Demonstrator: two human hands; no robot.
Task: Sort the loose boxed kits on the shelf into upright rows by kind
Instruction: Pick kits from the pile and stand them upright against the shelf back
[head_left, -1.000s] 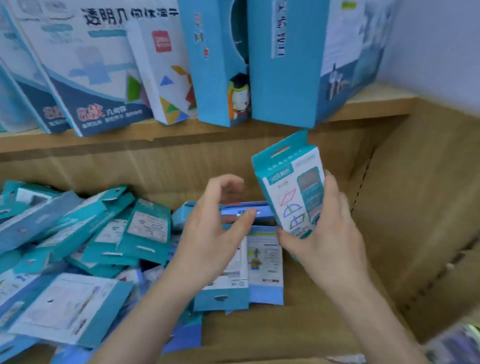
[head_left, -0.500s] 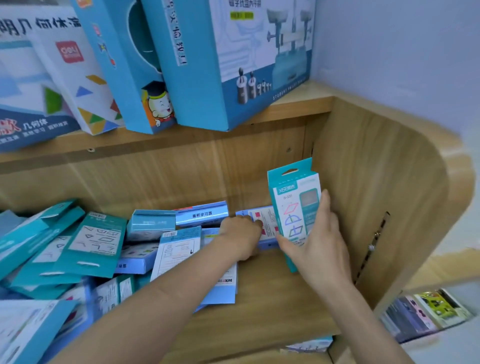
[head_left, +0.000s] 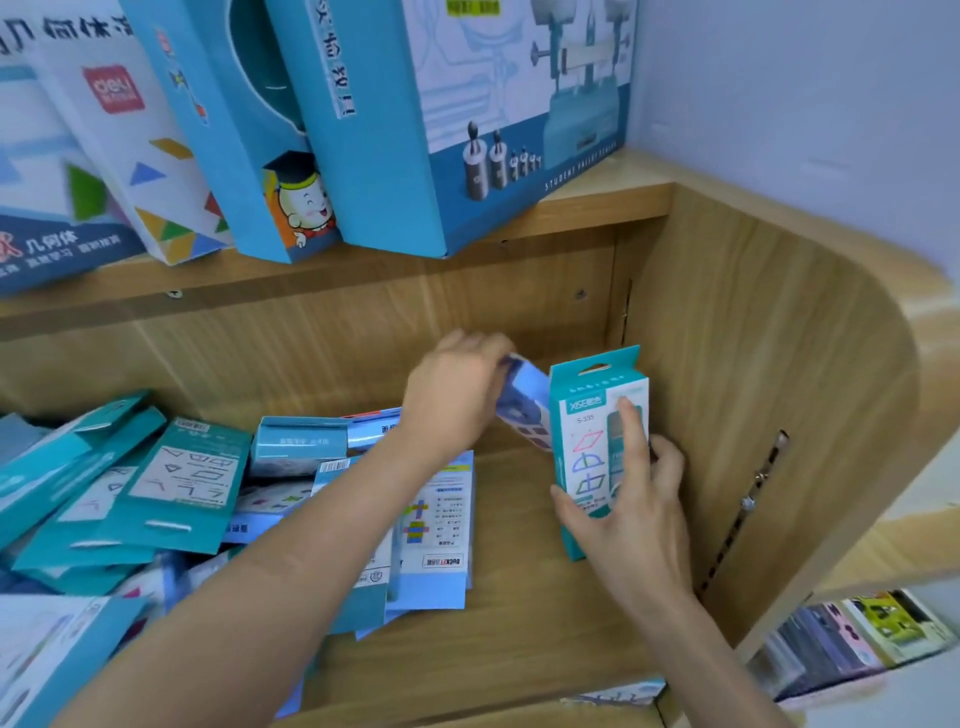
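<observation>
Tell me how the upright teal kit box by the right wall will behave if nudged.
The teal box stands tall and narrow on its small end, so it would probably tip easily without the right hand steadying it. Its flat, uncreased card faces suggest it is stiff. One hand grips it, so likely light.

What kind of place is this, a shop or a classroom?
Probably a stationery or school-supply shop, though a school storeroom is possible: wooden shelves hold many matching hang-tab kits and large boxed teaching sets above.
</observation>
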